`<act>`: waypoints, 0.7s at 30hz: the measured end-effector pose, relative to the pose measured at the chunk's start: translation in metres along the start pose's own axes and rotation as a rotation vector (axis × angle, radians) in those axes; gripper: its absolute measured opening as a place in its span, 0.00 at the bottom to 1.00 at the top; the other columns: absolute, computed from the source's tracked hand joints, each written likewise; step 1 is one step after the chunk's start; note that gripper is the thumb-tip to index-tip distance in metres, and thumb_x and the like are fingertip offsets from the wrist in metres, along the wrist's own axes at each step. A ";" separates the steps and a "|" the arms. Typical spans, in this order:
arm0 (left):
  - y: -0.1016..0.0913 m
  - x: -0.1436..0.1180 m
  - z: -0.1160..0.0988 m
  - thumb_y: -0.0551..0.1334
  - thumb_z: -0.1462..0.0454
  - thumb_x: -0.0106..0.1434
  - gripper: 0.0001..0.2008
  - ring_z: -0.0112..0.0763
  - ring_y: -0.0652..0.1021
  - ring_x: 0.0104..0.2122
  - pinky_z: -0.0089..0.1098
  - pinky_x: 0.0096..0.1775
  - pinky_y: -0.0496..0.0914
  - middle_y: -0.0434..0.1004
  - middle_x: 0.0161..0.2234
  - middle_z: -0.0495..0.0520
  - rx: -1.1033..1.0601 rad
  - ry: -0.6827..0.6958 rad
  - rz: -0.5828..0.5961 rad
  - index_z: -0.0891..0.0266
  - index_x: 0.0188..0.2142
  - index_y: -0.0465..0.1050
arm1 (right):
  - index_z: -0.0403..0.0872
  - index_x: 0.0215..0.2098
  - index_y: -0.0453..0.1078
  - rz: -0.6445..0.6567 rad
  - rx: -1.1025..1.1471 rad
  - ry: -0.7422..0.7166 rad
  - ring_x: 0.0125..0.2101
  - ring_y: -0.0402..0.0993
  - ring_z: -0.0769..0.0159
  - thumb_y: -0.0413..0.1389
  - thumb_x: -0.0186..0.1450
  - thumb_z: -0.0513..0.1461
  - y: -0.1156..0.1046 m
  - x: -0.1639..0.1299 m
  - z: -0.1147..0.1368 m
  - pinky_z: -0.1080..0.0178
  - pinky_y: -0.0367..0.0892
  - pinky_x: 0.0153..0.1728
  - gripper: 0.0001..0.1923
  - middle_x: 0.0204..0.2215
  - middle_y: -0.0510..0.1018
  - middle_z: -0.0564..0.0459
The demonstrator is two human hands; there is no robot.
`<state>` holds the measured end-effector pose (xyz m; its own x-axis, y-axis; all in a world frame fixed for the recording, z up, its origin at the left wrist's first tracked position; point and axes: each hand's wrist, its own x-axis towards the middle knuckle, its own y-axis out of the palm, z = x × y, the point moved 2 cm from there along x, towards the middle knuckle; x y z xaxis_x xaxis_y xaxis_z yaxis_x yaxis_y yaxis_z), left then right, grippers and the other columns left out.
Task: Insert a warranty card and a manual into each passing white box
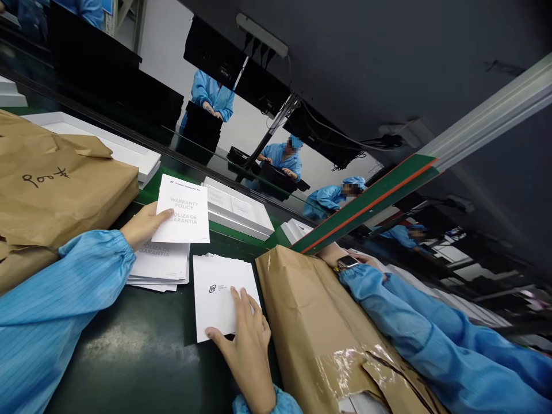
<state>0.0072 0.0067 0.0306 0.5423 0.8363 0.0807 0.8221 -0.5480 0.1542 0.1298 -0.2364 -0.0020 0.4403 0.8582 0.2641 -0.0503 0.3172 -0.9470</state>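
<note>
My left hand (144, 225) is closed on the edge of a white warranty leaflet (183, 201), thumb on its printed face, raised above a stack of similar leaflets (161, 265). Right of that stack lies a second pile of white booklets (222, 276) with a small black logo on top. My right hand (248, 339) rests over this pile, its fingers spread on the top booklet and its thumb at the near edge. Both of my sleeves are blue.
Brown paper packages stand at left (64, 178) and right (310, 310). Behind are white boxes (241, 207) along a glass-edged line. A co-worker's blue-sleeved arms (388, 310) reach in at right. A green and orange post (371, 201) slants overhead. Other people in blue work beyond.
</note>
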 end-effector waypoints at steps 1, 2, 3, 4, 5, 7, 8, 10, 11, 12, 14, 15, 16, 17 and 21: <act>0.000 0.000 0.001 0.56 0.56 0.49 0.23 0.39 0.67 0.44 0.37 0.43 0.61 0.68 0.44 0.53 0.000 -0.002 0.007 0.63 0.45 0.61 | 0.56 0.54 0.38 -0.014 -0.015 0.029 0.49 0.49 0.45 0.53 0.50 0.48 0.000 0.000 0.002 0.42 0.51 0.40 0.39 0.52 0.55 0.46; 0.000 0.001 0.001 0.56 0.56 0.50 0.23 0.39 0.67 0.44 0.36 0.44 0.61 0.68 0.44 0.52 0.000 -0.006 0.015 0.62 0.45 0.61 | 0.56 0.55 0.37 -0.020 -0.030 0.050 0.48 0.50 0.44 0.55 0.48 0.48 -0.001 0.000 0.005 0.42 0.52 0.39 0.42 0.51 0.56 0.45; 0.000 0.001 0.001 0.56 0.56 0.50 0.22 0.38 0.67 0.44 0.36 0.43 0.61 0.68 0.44 0.51 0.001 -0.011 0.022 0.62 0.44 0.61 | 0.56 0.55 0.36 -0.020 -0.042 0.063 0.48 0.51 0.43 0.56 0.46 0.48 -0.001 0.000 0.008 0.42 0.53 0.38 0.44 0.50 0.57 0.45; 0.000 0.002 0.001 0.56 0.56 0.50 0.22 0.38 0.67 0.44 0.35 0.43 0.61 0.68 0.44 0.51 0.001 -0.012 0.025 0.61 0.44 0.61 | 0.56 0.55 0.37 -0.021 -0.050 0.071 0.47 0.52 0.43 0.57 0.45 0.48 -0.001 0.001 0.010 0.43 0.53 0.37 0.46 0.49 0.58 0.44; 0.000 0.002 0.001 0.56 0.56 0.50 0.22 0.38 0.67 0.43 0.35 0.43 0.61 0.68 0.43 0.50 0.000 -0.010 0.026 0.61 0.44 0.61 | 0.56 0.55 0.37 -0.026 -0.052 0.075 0.47 0.52 0.42 0.58 0.43 0.48 -0.001 0.002 0.013 0.43 0.54 0.37 0.47 0.48 0.59 0.43; 0.000 0.002 0.000 0.55 0.56 0.51 0.21 0.38 0.67 0.43 0.36 0.43 0.61 0.68 0.43 0.50 -0.006 0.001 0.018 0.61 0.44 0.60 | 0.55 0.55 0.37 -0.040 -0.038 0.076 0.46 0.53 0.43 0.59 0.42 0.47 -0.001 0.002 0.014 0.43 0.55 0.36 0.48 0.46 0.61 0.43; 0.000 0.001 0.000 0.55 0.56 0.51 0.21 0.38 0.67 0.43 0.36 0.43 0.61 0.68 0.43 0.50 -0.006 0.006 0.013 0.60 0.44 0.60 | 0.55 0.55 0.37 -0.047 -0.030 0.070 0.46 0.54 0.43 0.59 0.42 0.47 0.000 0.002 0.014 0.43 0.56 0.36 0.48 0.46 0.61 0.43; 0.000 0.001 -0.001 0.56 0.56 0.50 0.21 0.39 0.67 0.43 0.36 0.43 0.61 0.69 0.42 0.50 -0.005 0.011 0.006 0.60 0.44 0.61 | 0.54 0.55 0.38 -0.077 -0.043 0.051 0.46 0.54 0.42 0.58 0.44 0.47 -0.001 0.000 0.011 0.43 0.56 0.35 0.46 0.48 0.60 0.43; 0.000 0.001 -0.001 0.56 0.56 0.50 0.21 0.39 0.67 0.43 0.36 0.43 0.61 0.69 0.42 0.50 -0.005 0.011 0.005 0.60 0.44 0.61 | 0.54 0.55 0.40 -0.092 -0.060 0.031 0.46 0.54 0.41 0.57 0.45 0.48 -0.001 -0.001 0.009 0.42 0.57 0.35 0.44 0.48 0.59 0.43; 0.000 0.001 -0.001 0.56 0.56 0.50 0.21 0.39 0.67 0.43 0.36 0.43 0.61 0.69 0.42 0.50 -0.004 0.013 0.007 0.60 0.44 0.61 | 0.54 0.55 0.41 -0.107 -0.080 0.007 0.46 0.55 0.41 0.55 0.46 0.49 -0.001 -0.002 0.008 0.43 0.58 0.35 0.42 0.49 0.59 0.43; 0.000 0.001 0.000 0.56 0.56 0.49 0.22 0.39 0.67 0.44 0.36 0.43 0.61 0.69 0.43 0.52 0.002 0.018 0.003 0.61 0.44 0.61 | 0.54 0.55 0.43 -0.127 -0.101 -0.041 0.45 0.57 0.42 0.53 0.48 0.49 -0.001 -0.004 0.006 0.45 0.59 0.35 0.39 0.48 0.61 0.44; 0.000 0.001 0.000 0.56 0.56 0.49 0.22 0.39 0.67 0.44 0.36 0.44 0.61 0.69 0.43 0.53 0.005 0.025 0.000 0.62 0.43 0.61 | 0.55 0.55 0.42 -0.125 -0.093 -0.058 0.45 0.58 0.43 0.53 0.49 0.49 -0.001 -0.004 0.006 0.46 0.60 0.35 0.39 0.46 0.63 0.44; 0.000 0.001 0.000 0.56 0.56 0.49 0.22 0.40 0.66 0.44 0.37 0.44 0.61 0.69 0.43 0.55 0.008 0.034 -0.004 0.63 0.43 0.61 | 0.55 0.55 0.41 -0.126 -0.078 -0.060 0.44 0.59 0.44 0.54 0.49 0.48 0.000 -0.004 0.007 0.48 0.61 0.35 0.39 0.45 0.65 0.44; 0.000 0.001 -0.001 0.56 0.55 0.49 0.23 0.40 0.66 0.45 0.38 0.44 0.61 0.69 0.43 0.56 0.008 0.041 -0.009 0.64 0.43 0.61 | 0.55 0.55 0.40 -0.131 -0.058 -0.049 0.43 0.60 0.45 0.54 0.48 0.47 0.001 -0.003 0.008 0.48 0.62 0.35 0.40 0.43 0.66 0.44; 0.000 0.000 -0.003 0.56 0.55 0.48 0.25 0.41 0.67 0.44 0.40 0.43 0.62 0.69 0.42 0.60 0.002 0.047 -0.032 0.68 0.43 0.61 | 0.60 0.55 0.36 -0.163 0.078 -0.009 0.38 0.66 0.49 0.53 0.50 0.44 0.002 -0.002 0.010 0.52 0.65 0.32 0.39 0.38 0.69 0.47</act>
<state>0.0065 0.0070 0.0335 0.5069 0.8533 0.1224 0.8392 -0.5209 0.1559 0.1203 -0.2331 -0.0029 0.4400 0.7965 0.4147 -0.0489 0.4824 -0.8746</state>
